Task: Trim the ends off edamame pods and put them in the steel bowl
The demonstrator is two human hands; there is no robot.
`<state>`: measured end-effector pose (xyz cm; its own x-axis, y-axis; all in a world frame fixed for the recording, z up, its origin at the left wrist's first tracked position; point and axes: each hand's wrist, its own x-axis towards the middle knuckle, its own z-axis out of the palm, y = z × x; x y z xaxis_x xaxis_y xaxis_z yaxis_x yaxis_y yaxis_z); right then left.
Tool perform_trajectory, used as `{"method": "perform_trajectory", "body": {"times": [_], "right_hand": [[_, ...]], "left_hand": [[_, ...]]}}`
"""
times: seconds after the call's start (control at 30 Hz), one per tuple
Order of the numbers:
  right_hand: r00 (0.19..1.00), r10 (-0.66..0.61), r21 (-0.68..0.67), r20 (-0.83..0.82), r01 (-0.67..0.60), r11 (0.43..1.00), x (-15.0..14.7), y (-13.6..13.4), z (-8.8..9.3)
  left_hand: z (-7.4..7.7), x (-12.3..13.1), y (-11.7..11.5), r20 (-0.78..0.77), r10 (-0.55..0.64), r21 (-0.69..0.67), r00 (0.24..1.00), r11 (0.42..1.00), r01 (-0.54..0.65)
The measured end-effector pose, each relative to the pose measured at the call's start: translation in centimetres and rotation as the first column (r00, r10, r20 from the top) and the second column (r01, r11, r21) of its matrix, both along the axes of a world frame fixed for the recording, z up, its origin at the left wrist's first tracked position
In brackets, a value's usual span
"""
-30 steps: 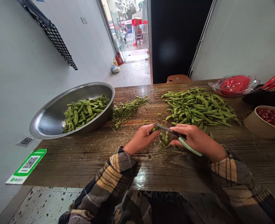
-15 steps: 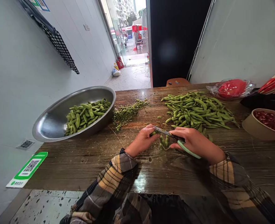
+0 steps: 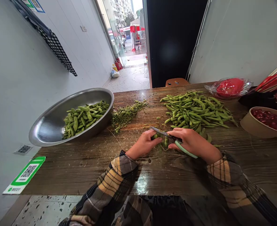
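My left hand pinches a green soybean pod between thumb and fingers. Scissors with pale green handles are gripped in my right hand, their blades reaching left across the pod at my left fingertips. Under the blades a few more pods hang or lie between the two hands; I cannot tell which. Beyond my right hand spreads a big heap of whole pods. A smaller pile of cut-off pod tips lies ahead of my left hand.
A tilted steel bowl holding pods stands at the left of the wooden table. On the right are a paper bowl of dark red pieces and a red item in clear plastic. A green QR card lies at the left edge.
The whole view has shifted slightly. The scissor blades have come further over the pod at my left fingertips, and my hands are a little closer together.
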<state>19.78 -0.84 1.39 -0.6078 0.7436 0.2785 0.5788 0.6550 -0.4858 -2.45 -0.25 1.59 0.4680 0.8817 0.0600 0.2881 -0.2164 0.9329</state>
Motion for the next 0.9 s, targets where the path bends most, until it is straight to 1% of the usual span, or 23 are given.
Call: {"method": "perform_trajectory", "body": {"times": [0.03, 0.1, 0.13, 0.2, 0.27, 0.33, 0.4, 0.47, 0.57, 0.73, 0.8, 0.9], "right_hand": [[1.0, -0.021, 0.01, -0.01, 0.021, 1.0, 0.0, 0.1, -0.1], [0.994, -0.095, 0.03, -0.046, 0.097, 0.995, -0.1, 0.2, -0.2], [0.989, -0.136, 0.039, -0.065, 0.139, 0.99, -0.1, 0.2, -0.2], [0.976, -0.2, 0.05, -0.083, 0.205, 0.978, -0.1, 0.3, -0.2], [0.972, -0.224, 0.046, -0.068, 0.227, 0.973, -0.1, 0.2, -0.1], [0.973, -0.225, 0.036, -0.049, 0.226, 0.973, -0.2, 0.1, 0.0], [0.975, -0.218, 0.032, -0.038, 0.219, 0.975, -0.3, 0.0, -0.1], [0.979, -0.202, 0.033, -0.033, 0.203, 0.979, -0.4, -0.1, -0.1], [0.984, -0.175, 0.034, -0.031, 0.176, 0.984, -0.6, -0.1, -0.2], [0.988, -0.147, 0.031, -0.043, 0.148, 0.988, -0.9, -0.1, -0.4], [0.987, -0.142, 0.025, -0.073, 0.144, 0.989, -1.0, -0.1, -0.5], [0.98, -0.153, 0.029, -0.124, 0.158, 0.987, -0.9, 0.0, -0.8]], "left_hand": [[0.0, 0.0, 0.0, 0.054, 0.017, -0.085, 0.998, 0.996, -0.012], [-0.1, -0.2, 0.1, 0.2, 0.107, -0.257, 0.974, 0.965, -0.053], [-0.1, -0.3, 0.1, 0.275, 0.17, -0.328, 0.946, 0.942, -0.074], [-0.1, -0.6, 0.4, 0.407, 0.295, -0.43, 0.865, 0.897, -0.104], [0.0, -0.9, 0.6, 0.49, 0.38, -0.497, 0.784, 0.861, -0.107], [0.1, -1.0, 0.8, 0.542, 0.439, -0.53, 0.717, 0.84, -0.114], [0.1, -1.1, 0.9, 0.575, 0.478, -0.546, 0.664, 0.829, -0.123], [0.2, -1.1, 0.9, 0.595, 0.5, -0.56, 0.63, 0.82, -0.122], [0.1, -0.8, 0.7, 0.608, 0.504, -0.579, 0.613, 0.81, -0.09], [0.0, -0.1, 0.2, 0.623, 0.457, -0.586, 0.635, 0.811, -0.009], [-0.1, 0.1, -0.1, 0.614, 0.429, -0.581, 0.662, 0.814, 0.012], [-0.2, 0.5, -0.4, 0.568, 0.362, -0.569, 0.739, 0.822, 0.035]]}}
